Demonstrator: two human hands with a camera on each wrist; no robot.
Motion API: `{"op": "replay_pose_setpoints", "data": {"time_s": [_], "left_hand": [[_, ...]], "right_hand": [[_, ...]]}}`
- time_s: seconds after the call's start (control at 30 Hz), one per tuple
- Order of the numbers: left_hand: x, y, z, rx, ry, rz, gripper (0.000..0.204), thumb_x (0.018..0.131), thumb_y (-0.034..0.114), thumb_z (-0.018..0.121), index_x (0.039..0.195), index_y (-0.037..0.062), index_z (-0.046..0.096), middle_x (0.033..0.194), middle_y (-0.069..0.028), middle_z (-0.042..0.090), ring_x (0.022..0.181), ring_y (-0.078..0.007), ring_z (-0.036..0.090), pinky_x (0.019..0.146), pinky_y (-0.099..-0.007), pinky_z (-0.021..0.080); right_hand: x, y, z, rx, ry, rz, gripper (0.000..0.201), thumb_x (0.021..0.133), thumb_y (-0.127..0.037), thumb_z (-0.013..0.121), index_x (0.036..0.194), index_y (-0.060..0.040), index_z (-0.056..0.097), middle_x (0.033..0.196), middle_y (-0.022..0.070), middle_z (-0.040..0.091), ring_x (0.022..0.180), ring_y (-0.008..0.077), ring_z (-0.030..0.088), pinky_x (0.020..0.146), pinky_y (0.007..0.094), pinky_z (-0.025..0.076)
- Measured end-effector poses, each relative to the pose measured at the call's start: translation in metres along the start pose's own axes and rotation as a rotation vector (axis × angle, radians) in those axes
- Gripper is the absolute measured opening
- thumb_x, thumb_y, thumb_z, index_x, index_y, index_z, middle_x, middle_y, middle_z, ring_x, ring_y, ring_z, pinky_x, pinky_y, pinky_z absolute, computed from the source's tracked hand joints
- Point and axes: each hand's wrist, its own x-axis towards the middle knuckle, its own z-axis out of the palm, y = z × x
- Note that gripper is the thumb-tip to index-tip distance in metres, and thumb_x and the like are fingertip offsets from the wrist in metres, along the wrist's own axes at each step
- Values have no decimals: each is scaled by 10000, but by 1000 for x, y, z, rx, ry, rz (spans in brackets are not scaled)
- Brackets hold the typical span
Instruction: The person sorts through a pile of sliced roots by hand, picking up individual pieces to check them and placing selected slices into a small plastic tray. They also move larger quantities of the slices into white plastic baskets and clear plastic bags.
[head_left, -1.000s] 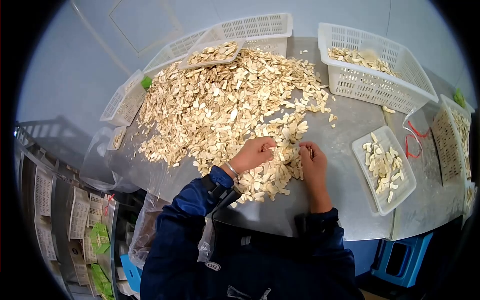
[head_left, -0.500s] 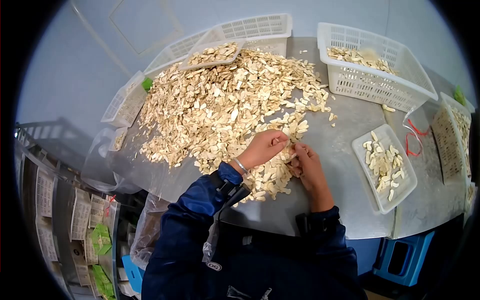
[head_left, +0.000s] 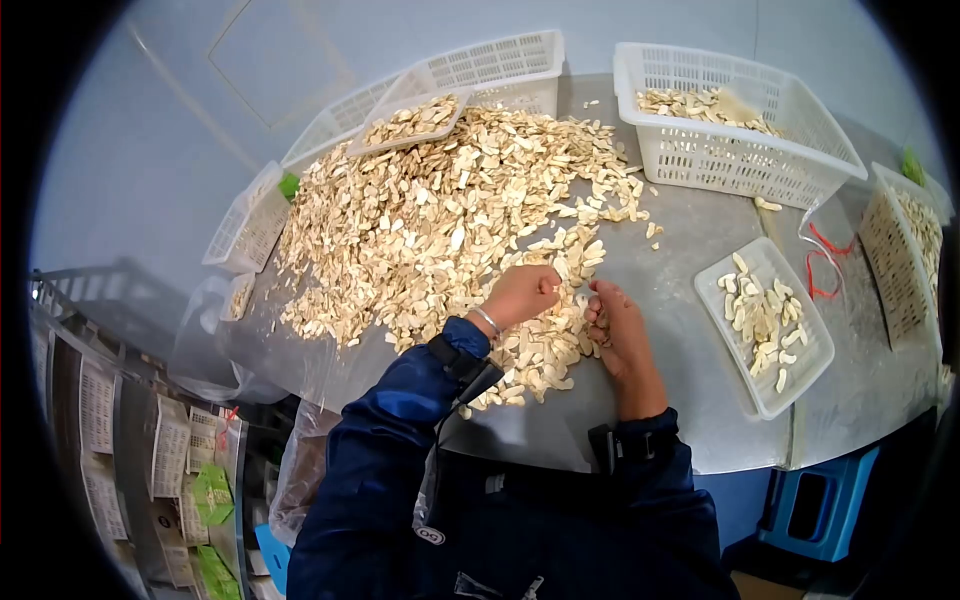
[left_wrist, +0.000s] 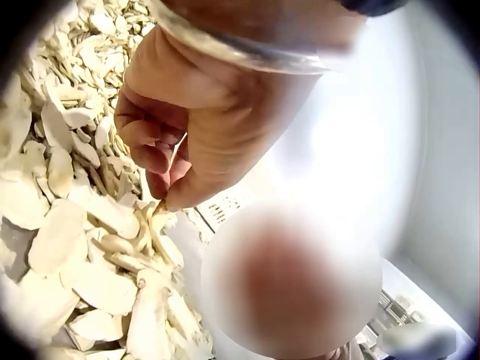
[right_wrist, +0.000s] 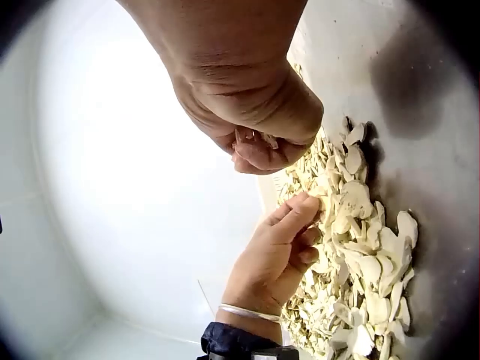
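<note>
A broad heap of pale dried slices (head_left: 400,225) covers the left and middle of the metal table. At the heap's near right edge, the left hand (head_left: 520,296) has thumb and fingertips together; in the left wrist view this hand (left_wrist: 214,124) pinches the end of a slice (left_wrist: 156,223) just above other slices. To its right, a small gap away, the right hand (head_left: 628,338) is curled palm-inward. The right wrist view shows that hand (right_wrist: 244,94) with small pale pieces (right_wrist: 268,140) between its curled fingers, partly hidden.
A shallow white tray (head_left: 822,362) with slices lies at right. Behind it stands a white slotted basket (head_left: 740,160) partly filled with slices, and another basket (head_left: 888,270) is at far right beside red string (head_left: 812,275). More baskets line the heap's back. A blue stool (head_left: 845,500) stands below.
The hands came together at the heap's edge half a second ago and are now slightly apart, the left having drawn back leftward. The head view has shifted a little.
</note>
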Motion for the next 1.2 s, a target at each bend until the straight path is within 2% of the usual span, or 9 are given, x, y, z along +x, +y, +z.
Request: {"op": "replay_pose_setpoints", "data": {"time_s": [0.03,0.13,0.17,0.23,0.43,0.83,0.93,1.03,1.2], "left_hand": [[1,-1,-2,-3,49,13,150,816,159,679,940,80,707,718,-56,674,623,-196,631,607,-316,505],[3,-17,-5,-362,-62,-104,122,891,118,672,980,39,700,722,42,618,652,-37,553,594,-224,465],[2,-11,-10,-408,-105,-155,144,905,76,656,1027,1,676,755,65,589,691,-14,532,602,-196,448],[1,-13,-11,-557,-132,-186,197,908,82,654,1083,-9,662,768,66,588,690,-16,536,607,-196,453],[-7,14,-17,-701,-205,-228,249,939,93,616,1154,-31,643,799,48,598,691,-30,551,630,-200,470],[-7,33,-22,-830,-245,-255,276,936,105,634,1178,-28,645,907,-24,681,797,-79,652,701,-216,534],[-8,31,-19,-865,-241,-217,298,959,98,635,1231,-20,610,924,-17,689,836,-73,651,749,-218,532],[-8,28,-20,-779,-266,-191,309,972,95,640,1257,-15,595,921,-7,698,841,-58,645,772,-218,529],[-8,26,-17,-769,-247,-147,269,971,95,655,1217,-8,621,865,26,681,785,-25,607,726,-201,500]], "right_hand": [[-1,1,1,-42,5,-17,202,992,-193,594,1136,-51,598,865,-4,621,653,53,542,497,188,386],[-5,4,9,-289,67,-91,194,964,-193,629,1086,-43,646,844,-11,631,673,81,582,554,233,446],[0,11,5,-424,84,-190,194,949,-193,644,1067,-40,657,833,-7,636,681,93,593,573,250,459],[14,31,-5,-692,117,-390,194,919,-192,676,1029,-33,680,813,1,645,697,119,614,612,284,486],[-7,20,18,-1003,165,-674,230,815,-152,775,982,-30,673,769,68,642,699,194,630,649,326,502],[-1,26,10,-1028,176,-858,229,838,-167,758,979,-22,651,827,157,701,720,337,669,665,363,522],[-5,21,17,-971,197,-752,217,885,-178,719,1008,-20,634,802,161,697,671,300,667,646,355,524],[-9,17,20,-849,215,-661,219,926,-204,687,1034,-27,617,774,111,698,620,199,643,603,331,512],[-2,17,10,-444,39,-272,188,979,-257,645,1014,-74,626,709,3,629,556,60,520,494,234,396]]}}
